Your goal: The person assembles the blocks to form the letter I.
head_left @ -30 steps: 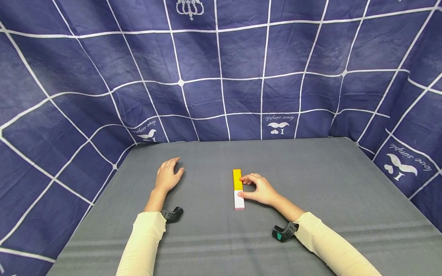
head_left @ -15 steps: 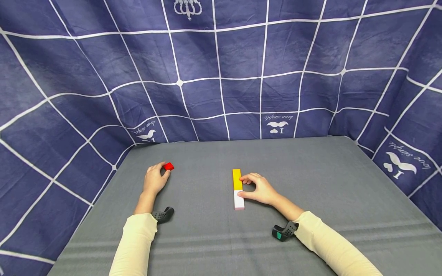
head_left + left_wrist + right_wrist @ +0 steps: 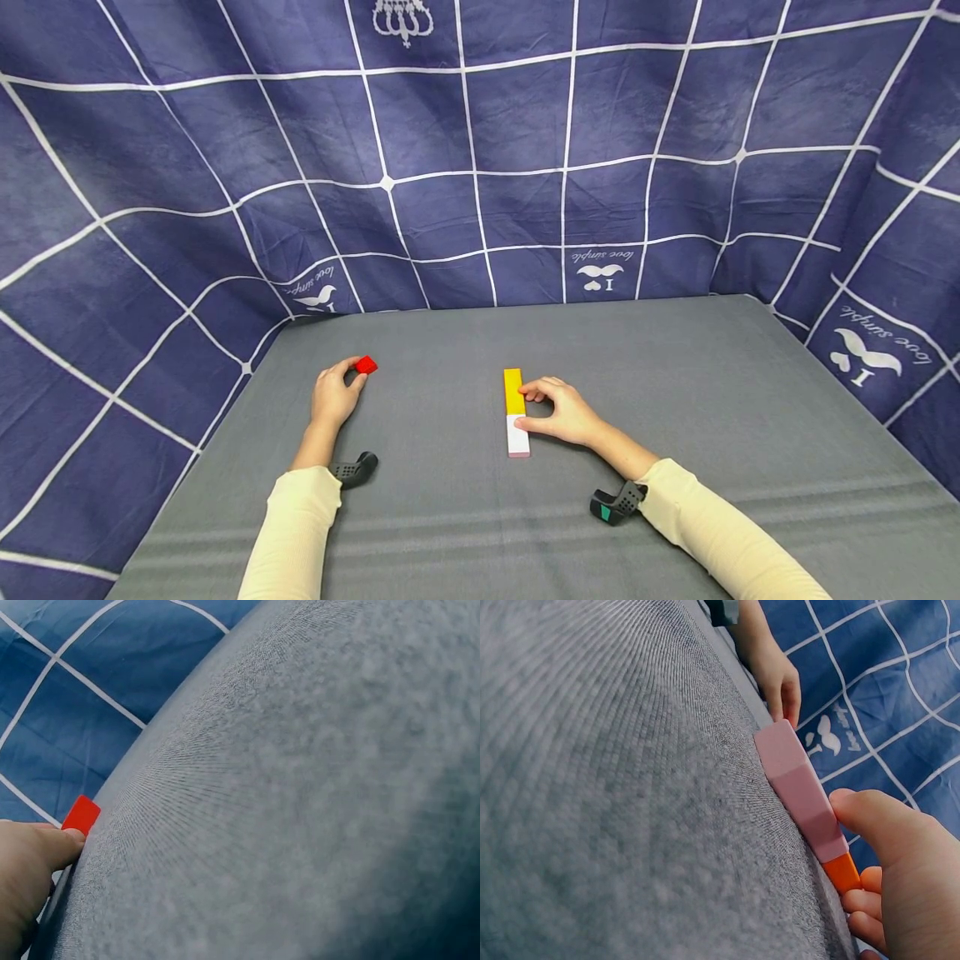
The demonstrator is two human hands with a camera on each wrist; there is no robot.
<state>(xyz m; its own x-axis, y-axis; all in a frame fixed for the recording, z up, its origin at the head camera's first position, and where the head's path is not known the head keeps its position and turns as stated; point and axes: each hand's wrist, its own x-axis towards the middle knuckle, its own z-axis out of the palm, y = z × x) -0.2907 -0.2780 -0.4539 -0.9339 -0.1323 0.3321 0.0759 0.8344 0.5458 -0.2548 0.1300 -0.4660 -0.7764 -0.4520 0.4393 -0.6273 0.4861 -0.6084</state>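
My left hand point(image 3: 335, 395) pinches a small red block point(image 3: 367, 365) between thumb and fingers over the left part of the table. In the left wrist view the red block point(image 3: 82, 815) sticks up past the thumb point(image 3: 64, 844). Near the table's middle, a yellow block point(image 3: 513, 392) and a white block point(image 3: 517, 435) with a pinkish front face lie end to end in a row. My right hand point(image 3: 562, 412) touches this row from the right, thumb at the white block, fingertips at the yellow one. The right wrist view shows the white block pinkish point(image 3: 802, 791) and the yellow one orange point(image 3: 843, 873).
A grey cloth covers the table point(image 3: 450, 517). Behind it and along both sides hangs a dark blue curtain point(image 3: 525, 208) with white grid lines. Black bands point(image 3: 356, 471) with a camera sit on both wrists.
My left hand has drawn back to the left, and the red block has come into view in its fingers, turning slightly. The right hand and the row of blocks stay in place.
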